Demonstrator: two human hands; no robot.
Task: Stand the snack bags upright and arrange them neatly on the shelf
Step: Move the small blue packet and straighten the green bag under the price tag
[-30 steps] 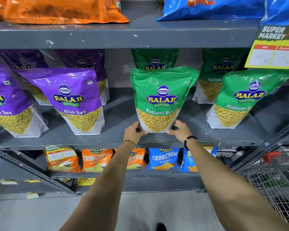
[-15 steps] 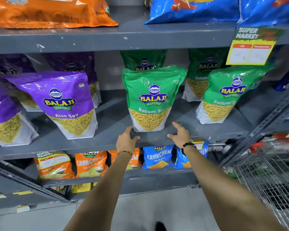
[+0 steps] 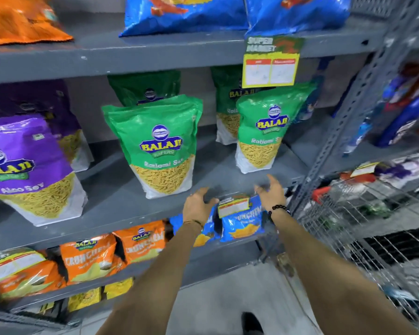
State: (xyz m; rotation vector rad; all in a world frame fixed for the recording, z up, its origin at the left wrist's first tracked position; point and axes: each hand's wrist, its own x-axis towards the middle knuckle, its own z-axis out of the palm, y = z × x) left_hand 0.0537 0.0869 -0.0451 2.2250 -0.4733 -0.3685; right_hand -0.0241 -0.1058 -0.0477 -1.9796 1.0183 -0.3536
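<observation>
A green Ratlami Sev bag [image 3: 160, 146] stands upright on the grey middle shelf [image 3: 121, 204], with nothing touching it. A second green bag [image 3: 264, 131] stands to its right, tilted a little, and two more green bags [image 3: 145, 90] stand behind them. A purple Aloo Sev bag [image 3: 27, 168] leans at the left. My left hand [image 3: 197, 205] and my right hand [image 3: 272, 194] hover open at the shelf's front edge, right of the middle green bag and below the right one, holding nothing.
Blue [image 3: 186, 13] and orange [image 3: 17, 20] bags lie on the top shelf, where a yellow price tag [image 3: 270, 66] hangs. Orange [image 3: 90, 257] and blue Crunchem packs [image 3: 242, 221] fill the lower shelf. A wire shopping trolley [image 3: 363, 228] stands at the right beside the slotted shelf post [image 3: 344, 122].
Both hands have let go of the middle green bag's base and moved right along the shelf edge, fingers spread. The view has swung to the right.
</observation>
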